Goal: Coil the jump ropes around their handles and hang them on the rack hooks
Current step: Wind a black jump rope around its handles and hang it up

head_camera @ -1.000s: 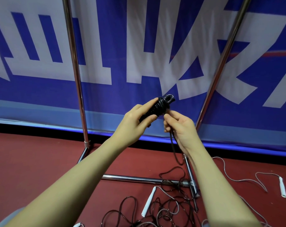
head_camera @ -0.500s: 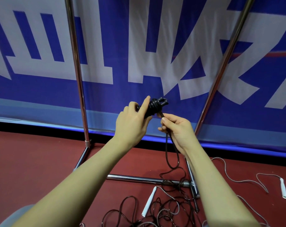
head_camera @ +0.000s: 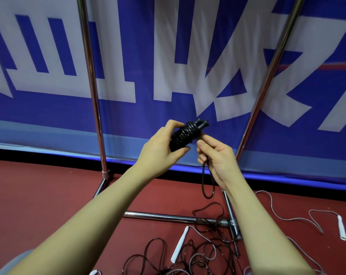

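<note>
A: Where's the black jump rope (head_camera: 185, 134)?
B: Centre of the frame, coiled on its handles; the left hand (head_camera: 160, 150) curls its fingers round the bundle.
A: And the right hand (head_camera: 217, 155)?
B: Just right of it, pinching the loose black strand hanging toward the tangle at bottom centre.

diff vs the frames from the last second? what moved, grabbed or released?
The right hand circled beneath the black rope-wound handle bundle, laying on another turn; the hanging black rope loop has shortened. The left hand still grips the bundle. No grab or release. White-handled ropes on the red floor unchanged.
</note>
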